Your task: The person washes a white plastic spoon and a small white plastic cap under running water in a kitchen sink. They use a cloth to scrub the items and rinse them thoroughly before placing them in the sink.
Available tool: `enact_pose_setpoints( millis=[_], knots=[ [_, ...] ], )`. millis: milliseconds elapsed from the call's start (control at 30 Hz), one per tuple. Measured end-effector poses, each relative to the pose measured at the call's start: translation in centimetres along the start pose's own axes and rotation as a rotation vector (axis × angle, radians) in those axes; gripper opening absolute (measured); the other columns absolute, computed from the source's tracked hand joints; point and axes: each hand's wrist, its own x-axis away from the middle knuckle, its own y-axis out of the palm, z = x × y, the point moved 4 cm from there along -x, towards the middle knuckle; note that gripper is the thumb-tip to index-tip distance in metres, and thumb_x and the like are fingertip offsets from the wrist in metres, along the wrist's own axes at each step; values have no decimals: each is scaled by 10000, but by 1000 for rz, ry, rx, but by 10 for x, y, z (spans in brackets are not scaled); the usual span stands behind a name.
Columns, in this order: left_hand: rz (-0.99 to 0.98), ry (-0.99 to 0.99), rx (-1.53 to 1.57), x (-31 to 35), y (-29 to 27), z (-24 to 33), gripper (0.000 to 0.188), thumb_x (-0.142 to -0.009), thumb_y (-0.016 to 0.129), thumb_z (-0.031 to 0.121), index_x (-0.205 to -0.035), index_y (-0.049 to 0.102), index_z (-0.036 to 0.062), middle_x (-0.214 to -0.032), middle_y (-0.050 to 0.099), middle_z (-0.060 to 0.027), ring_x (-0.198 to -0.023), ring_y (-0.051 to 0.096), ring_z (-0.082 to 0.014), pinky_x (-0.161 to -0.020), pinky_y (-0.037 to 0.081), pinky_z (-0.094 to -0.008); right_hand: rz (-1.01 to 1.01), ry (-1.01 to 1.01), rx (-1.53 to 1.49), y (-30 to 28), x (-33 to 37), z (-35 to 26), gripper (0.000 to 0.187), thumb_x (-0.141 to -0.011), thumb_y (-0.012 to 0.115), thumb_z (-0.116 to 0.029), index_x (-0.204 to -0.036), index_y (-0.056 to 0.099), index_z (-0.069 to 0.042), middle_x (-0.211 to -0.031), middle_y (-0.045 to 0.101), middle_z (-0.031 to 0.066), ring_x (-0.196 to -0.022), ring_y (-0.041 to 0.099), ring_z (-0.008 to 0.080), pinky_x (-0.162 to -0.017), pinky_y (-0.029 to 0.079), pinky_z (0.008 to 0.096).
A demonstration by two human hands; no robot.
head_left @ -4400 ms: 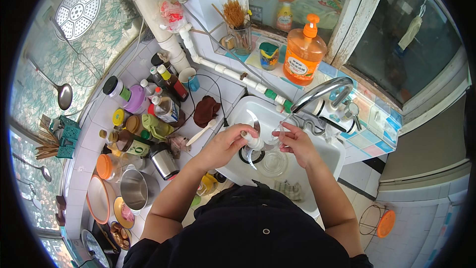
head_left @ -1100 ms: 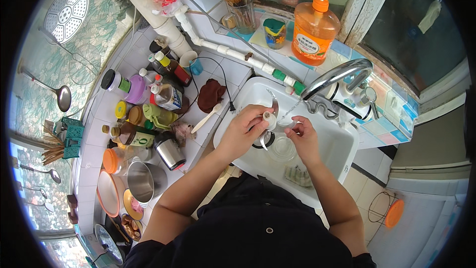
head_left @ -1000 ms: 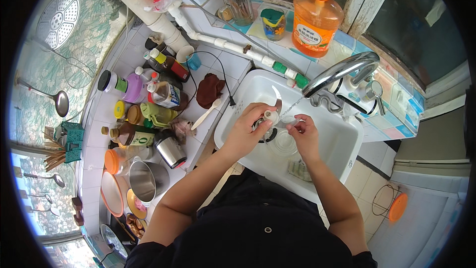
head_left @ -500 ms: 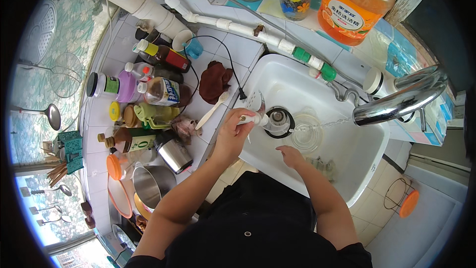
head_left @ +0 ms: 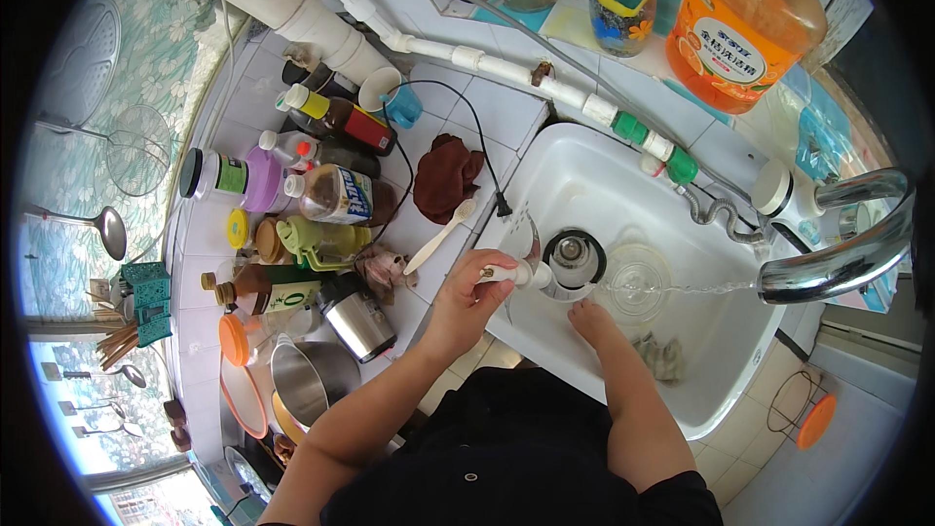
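Note:
My left hand is closed in a pinch on the white stem of a disc-shaped kitchen attachment. Its thin, partly see-through disc has small holes and stands edge-on over the sink's left rim. In the white sink a clear container with a black ring sits below and right of the attachment. My right hand is at the near edge of that container, its fingers bent and seemingly gripping the wall. Beside it lies a round clear lid or dish, with water running over it from the chrome faucet.
A crumpled pale item lies in the sink. On the tiled counter to the left are a black plug, a brown cloth, a wooden spoon, several bottles and a steel pot. An orange detergent bottle stands behind the sink.
The whole view has shifted, so the scene sits farther right and lower. My right hand has moved in to the container's near edge. My left hand still holds the attachment, its disc slightly turned.

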Motion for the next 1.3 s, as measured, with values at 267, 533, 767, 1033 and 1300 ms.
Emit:
enact_pose_setpoints(
  millis=[267, 533, 767, 1033, 1300],
  knots=[
    [-19, -26, 57, -1, 17, -4, 230, -858, 550, -6, -1082, 532, 44, -1089, 486, -63, -962, 523, -143, -785, 467, -240, -112, 28, 61, 6, 16, 13, 224, -817, 509, -156, -1006, 599, -77, -1030, 567, 82, -1020, 506, 250, -829, 433, 345],
    [-53, -25, 79, 1, 28, -12, 234, -880, 538, 4, -1098, 509, 81, -1092, 477, -23, -1013, 464, -104, -878, 384, -249, 200, -44, 100, -4, 71, 40, 349, -782, 519, -142, -1123, 546, -74, -1184, 493, 63, -1176, 400, 242, -1002, 338, 353],
    [-55, -42, 105, 0, 37, -10, 234, -874, 540, -3, -1090, 511, 79, -1076, 479, -20, -1001, 462, -109, -885, 367, -245, 148, 109, 24, -49, 124, 64, 422, -803, 519, -182, -1202, 478, -51, -1211, 476, 63, -1169, 409, 234, -1020, 323, 378],
    [-60, -36, 1, -2, 36, -5, 225, -857, 557, -1, -1075, 538, 54, -1108, 475, -58, -983, 517, -142, -797, 465, -239, 262, 629, -330, -26, 29, 45, 365, -798, 581, -217, -1122, 511, -64, -1153, 496, 87, -1085, 473, 238, -879, 414, 368],
    [-53, -16, -10, 2, 27, -2, 232, -855, 555, -4, -1079, 542, 55, -1122, 471, -69, -996, 518, -153, -807, 475, -241, -41, 758, -158, 16, -3, 28, 303, -789, 566, -117, -1088, 533, -88, -1112, 502, 61, -1078, 477, 217, -825, 443, 339]
  ],
)
